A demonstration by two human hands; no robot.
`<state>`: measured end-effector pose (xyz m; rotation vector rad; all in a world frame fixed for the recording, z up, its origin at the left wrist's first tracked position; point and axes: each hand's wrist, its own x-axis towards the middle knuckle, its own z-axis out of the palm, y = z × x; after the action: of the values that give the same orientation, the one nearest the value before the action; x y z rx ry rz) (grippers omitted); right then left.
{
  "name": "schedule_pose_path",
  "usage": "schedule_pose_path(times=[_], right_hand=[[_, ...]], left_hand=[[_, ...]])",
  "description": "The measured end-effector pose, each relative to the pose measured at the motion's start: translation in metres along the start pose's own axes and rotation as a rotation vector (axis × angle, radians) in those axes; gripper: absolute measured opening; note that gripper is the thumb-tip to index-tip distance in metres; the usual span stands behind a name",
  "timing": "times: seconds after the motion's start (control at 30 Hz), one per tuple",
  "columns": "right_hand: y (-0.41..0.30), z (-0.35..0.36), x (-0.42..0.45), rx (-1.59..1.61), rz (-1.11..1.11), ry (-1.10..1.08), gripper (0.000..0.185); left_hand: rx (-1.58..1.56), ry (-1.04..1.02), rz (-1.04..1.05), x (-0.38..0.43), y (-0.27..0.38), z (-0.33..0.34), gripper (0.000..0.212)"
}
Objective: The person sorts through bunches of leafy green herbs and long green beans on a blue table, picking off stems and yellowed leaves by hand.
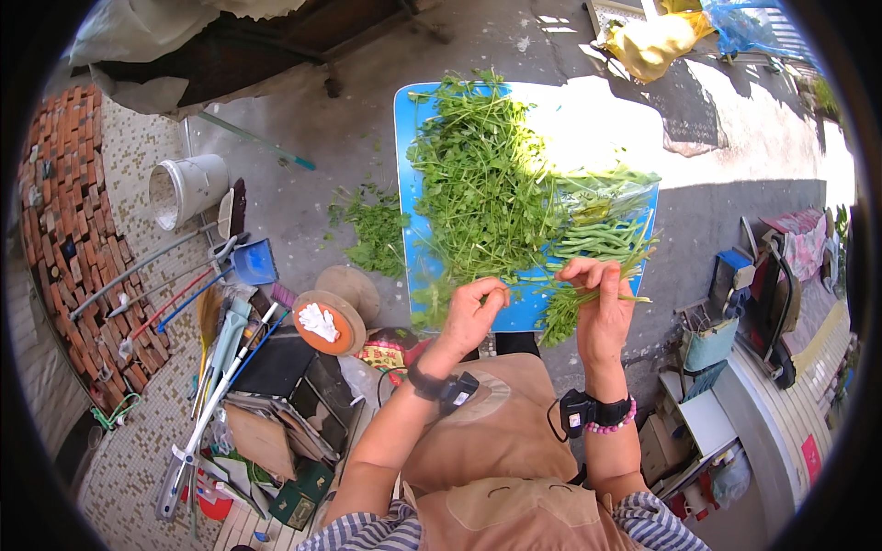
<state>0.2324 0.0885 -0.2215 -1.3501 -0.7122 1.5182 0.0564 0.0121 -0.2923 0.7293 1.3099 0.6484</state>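
Observation:
A blue-topped table [406, 200] bears a large heap of leafy green herbs [475, 186], which look like cilantro or celery leaf. Green beans [599, 239] lie at its right, beside a clear plastic bag of greens [592, 196]. My right hand [603, 303], over the table's near right edge, grips a small bunch of leafy stems [566, 310]. Left of it, my left hand [479, 303] has its fingers pinched together above the near edge; a thin stem seems to run by the fingertips, but whether they hold it cannot be told.
Loose leaves [375, 231] lie on the floor left of the table. A wooden spool stool [331, 324] holds white gloves. Further left are a white bucket [189, 189], a blue dustpan [255, 262] and stacked bricks [83, 241]. A chair [785, 289] stands at the right.

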Motion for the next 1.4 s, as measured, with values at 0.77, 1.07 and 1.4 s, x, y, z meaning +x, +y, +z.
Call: schedule_pose_path(times=[0.77, 1.07, 1.4], right_hand=[[-0.026, 0.015, -0.003, 0.148, 0.041, 0.128, 0.033], [-0.002, -0.011, -0.001, 0.183, 0.405, 0.07, 0.017], [0.01, -0.004, -0.008, 0.064, 0.519, -0.006, 0.009]], left_hand=[[-0.502, 0.654, -0.151, 0.017, -0.041, -0.064, 0.024], [0.732, 0.637, 0.031, 0.065, -0.066, -0.134, 0.034], [0.118, 0.659, -0.075, 0.099, -0.062, -0.073, 0.019]])
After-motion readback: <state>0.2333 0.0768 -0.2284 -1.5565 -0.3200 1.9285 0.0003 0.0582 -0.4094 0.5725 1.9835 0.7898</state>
